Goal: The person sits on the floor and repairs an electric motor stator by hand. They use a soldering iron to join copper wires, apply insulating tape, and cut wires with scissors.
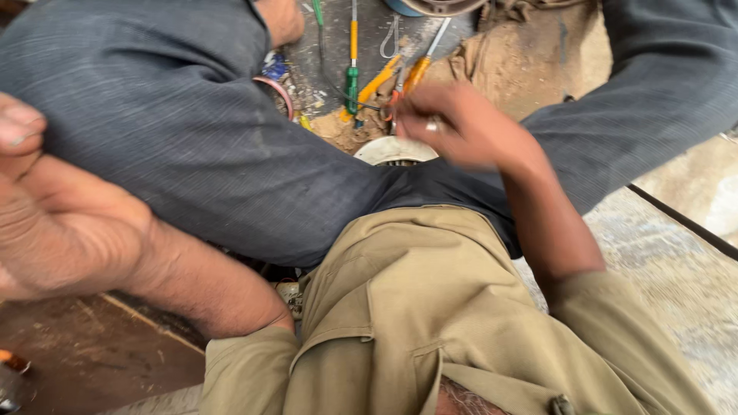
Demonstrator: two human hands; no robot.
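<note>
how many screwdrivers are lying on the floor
3 at least: a yellow-green screwdriver upright at centre top, an orange screwdriver beside it, another right of that. The right hand may hide more.

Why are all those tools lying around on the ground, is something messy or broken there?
Yes, it looks messy. Screwdrivers with orange and green handles lie scattered at different angles on the dirty floor, among sandy dirt and scraps. The right hand reaches into them, too blurred to tell its grip. The left hand is open, holding nothing. Nothing looks broken.

The person wears a khaki shirt point(430, 323) with rolled sleeves, dark grey trousers point(177, 131) and a finger ring point(432, 124).
</note>
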